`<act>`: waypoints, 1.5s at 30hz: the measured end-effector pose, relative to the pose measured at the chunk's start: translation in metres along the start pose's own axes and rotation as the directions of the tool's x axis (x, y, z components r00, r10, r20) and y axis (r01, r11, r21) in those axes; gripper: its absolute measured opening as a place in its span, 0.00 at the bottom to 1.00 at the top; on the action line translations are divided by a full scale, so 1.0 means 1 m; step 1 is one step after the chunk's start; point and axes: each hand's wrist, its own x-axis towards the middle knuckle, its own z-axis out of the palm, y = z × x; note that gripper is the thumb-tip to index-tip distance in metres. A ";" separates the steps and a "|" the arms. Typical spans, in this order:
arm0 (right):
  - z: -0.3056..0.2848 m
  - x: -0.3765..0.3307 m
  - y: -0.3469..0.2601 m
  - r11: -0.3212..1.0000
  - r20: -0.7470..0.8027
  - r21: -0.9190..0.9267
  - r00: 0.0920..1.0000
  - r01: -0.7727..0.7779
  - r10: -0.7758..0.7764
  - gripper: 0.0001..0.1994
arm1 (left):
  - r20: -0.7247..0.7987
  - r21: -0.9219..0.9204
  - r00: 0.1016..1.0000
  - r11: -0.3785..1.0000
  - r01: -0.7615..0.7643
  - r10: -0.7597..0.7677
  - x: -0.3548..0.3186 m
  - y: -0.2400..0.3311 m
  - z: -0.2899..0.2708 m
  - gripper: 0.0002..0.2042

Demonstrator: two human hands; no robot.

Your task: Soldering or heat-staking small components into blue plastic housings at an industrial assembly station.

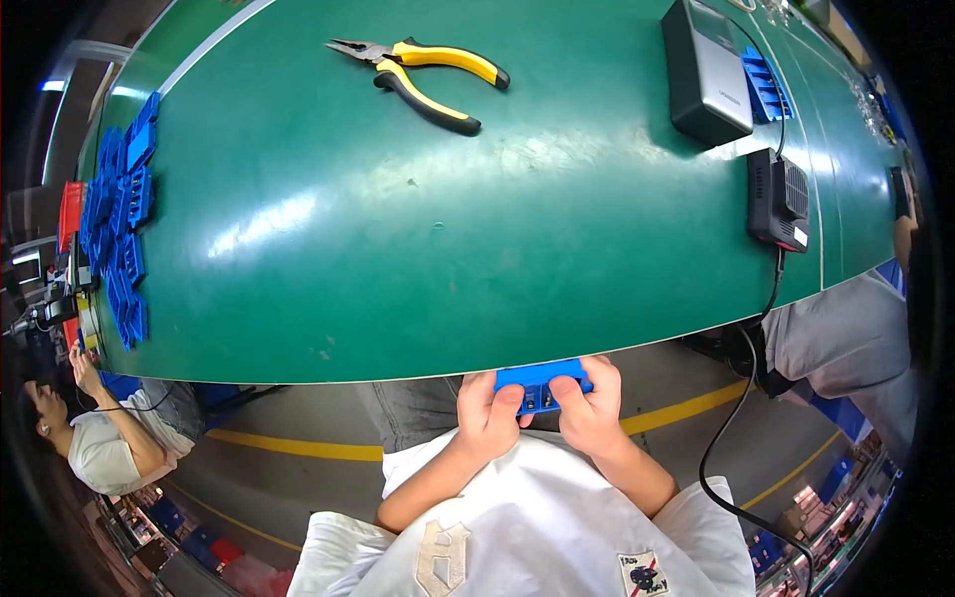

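Note:
Just off the near edge of the green table, above my lap, I hold a blue plastic block-shaped part (538, 377) with small openings on its near side. My left hand (488, 415) grips its left end, thumb pressed against the face. On the other end, my right hand (590, 408) closes round it with its thumb on the front. Fingers underneath are mostly hidden. Far off on the table lie pliers (398, 62) with yellow and black handles, their jaws pointing left and handles spread.
A pile of blue plastic parts (121, 214) lines the left edge of the green table (398, 279). At right stand a grey box-shaped device (708, 80), another blue part (766, 85) and a black adapter (779, 204); its cable (708, 448) hangs beside me. Co-workers sit left and right.

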 end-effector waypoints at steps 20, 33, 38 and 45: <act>0.026 -0.001 -0.047 0.894 -0.242 0.120 0.860 -0.432 0.449 0.09 | -0.207 -0.126 0.868 0.892 0.434 -0.452 -0.005 0.059 0.023 0.18; 0.021 0.000 -0.045 0.934 0.125 0.097 0.935 -0.343 0.331 0.26 | 0.305 0.086 0.952 0.996 -0.016 -0.011 0.002 0.062 -0.046 0.15; 0.066 0.051 -0.087 0.953 0.297 -0.288 0.938 -0.092 0.180 0.09 | 0.154 0.476 0.969 0.845 -0.243 0.192 -0.026 0.136 -0.151 0.11; 0.070 0.166 -0.112 0.252 0.232 -0.875 0.815 0.413 -0.531 0.19 | -0.587 0.715 0.419 0.686 -0.133 0.693 -0.014 0.203 -0.334 0.05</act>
